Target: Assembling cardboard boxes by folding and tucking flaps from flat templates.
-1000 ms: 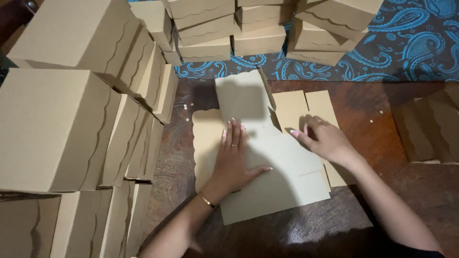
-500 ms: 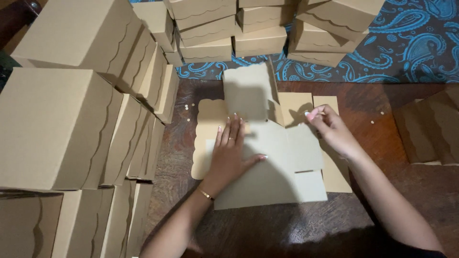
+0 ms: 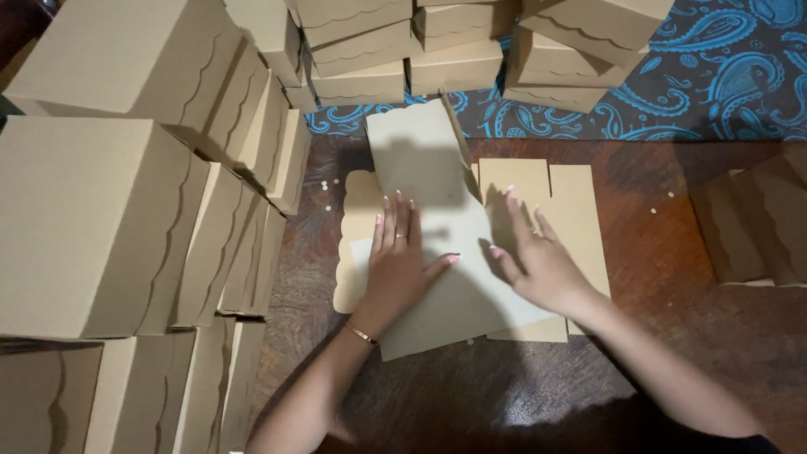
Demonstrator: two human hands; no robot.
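seen from the head camera, looking straight down: left hand point(image 3: 402, 256) pressed flat, fingers spread, on a flat unfolded cardboard box blank point(image 3: 458, 290) lying on a dark wooden table point(image 3: 672, 277). gold bracelet point(image 3: 361, 334) at the left wrist, ring on one finger. right hand point(image 3: 534, 256) just beside it, open with fingers apart, resting on or hovering just over the same blank; contact hard to tell. neither hand clamped on anything. one panel of the blank point(image 3: 416, 151) raised and tilted up at the far edge, scalloped flap point(image 3: 357, 244) sticking out to the left under the left hand. second flat cardboard sheet point(image 3: 580, 210) underneath, showing at the right. stacks of assembled kraft cardboard boxes with wavy lid edges point(image 3: 92, 219) crowding the left side, more stacked boxes point(image 3: 437, 50) along the far edge, a few more boxes point(image 3: 756, 223) at the right. blue paisley cloth point(image 3: 723, 76) beyond the table. small pale specks point(image 3: 324, 185) scattered on the wood.
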